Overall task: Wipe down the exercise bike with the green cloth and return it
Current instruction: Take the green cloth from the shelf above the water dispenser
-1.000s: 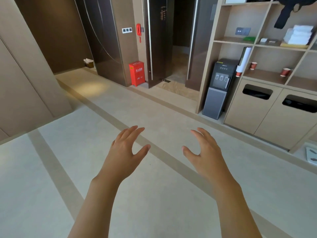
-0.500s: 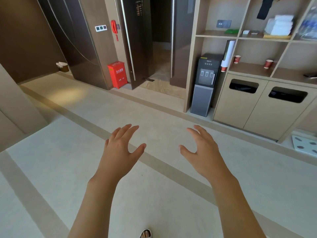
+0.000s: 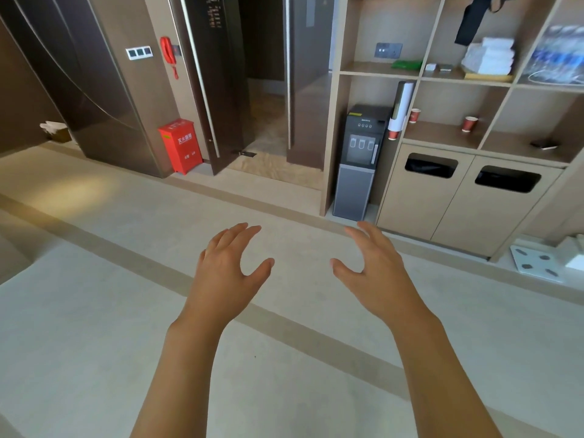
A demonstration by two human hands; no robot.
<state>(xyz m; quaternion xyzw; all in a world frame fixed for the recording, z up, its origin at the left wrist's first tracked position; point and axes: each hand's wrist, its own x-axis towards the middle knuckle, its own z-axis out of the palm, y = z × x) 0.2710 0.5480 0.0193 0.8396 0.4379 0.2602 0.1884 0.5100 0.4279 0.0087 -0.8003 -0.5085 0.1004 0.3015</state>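
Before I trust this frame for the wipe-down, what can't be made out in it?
- Exercise bike: not in the head view at all.
- Green cloth: small and far on the shelf; its fold cannot be made out.
- Black item: cut off by the top edge.
- Left hand and right hand: only the backs show; both hold nothing.

Bare forearms, no sleeves; left hand [image 3: 226, 276], right hand [image 3: 377, 273] ungloved.

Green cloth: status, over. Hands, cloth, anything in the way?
Left hand and right hand open, empty, held out over the floor. Green cloth lies on the shelf above the water dispenser, untouched. Bike not in view.
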